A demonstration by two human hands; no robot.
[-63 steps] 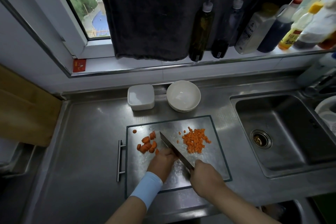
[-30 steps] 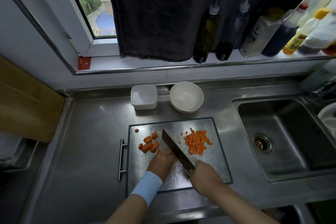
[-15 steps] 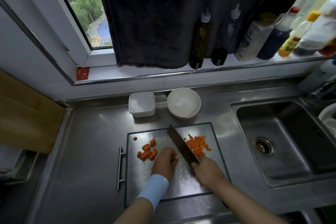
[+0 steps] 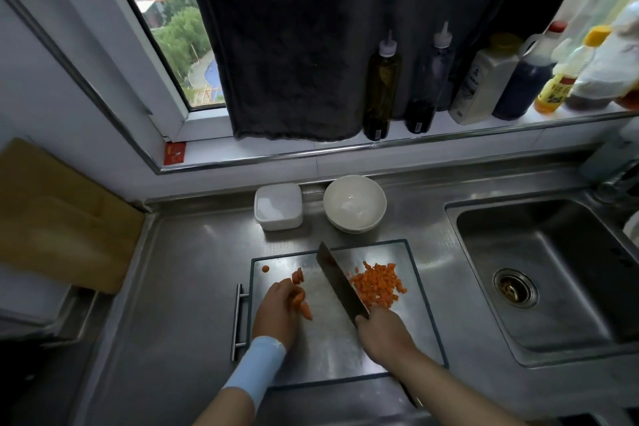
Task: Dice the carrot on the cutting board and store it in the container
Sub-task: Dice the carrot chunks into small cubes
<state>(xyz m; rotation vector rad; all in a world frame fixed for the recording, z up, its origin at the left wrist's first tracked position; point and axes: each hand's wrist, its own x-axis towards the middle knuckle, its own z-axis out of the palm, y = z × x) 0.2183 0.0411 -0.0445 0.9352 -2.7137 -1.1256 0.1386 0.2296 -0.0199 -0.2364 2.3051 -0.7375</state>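
A steel cutting board (image 4: 332, 353) lies on the counter. A pile of diced carrot (image 4: 378, 284) sits on its right half. My right hand (image 4: 382, 330) grips the handle of a cleaver (image 4: 337, 278), whose blade stands beside the dice pile. My left hand (image 4: 278, 311) lies over several larger carrot chunks (image 4: 301, 297) on the board's left half, its fingers curled around them. One small carrot slice (image 4: 265, 268) lies apart near the far left corner. A white lidded container (image 4: 278, 206) stands behind the board.
A white bowl (image 4: 354, 206) sits next to the container. The sink (image 4: 553, 273) is on the right. Several bottles (image 4: 382, 83) line the windowsill under a dark cloth. A wooden board (image 4: 58, 214) leans at the left.
My left hand has moved left onto the carrot chunks and gathered them. The cleaver has pushed the dice pile to the right and now stands against it.
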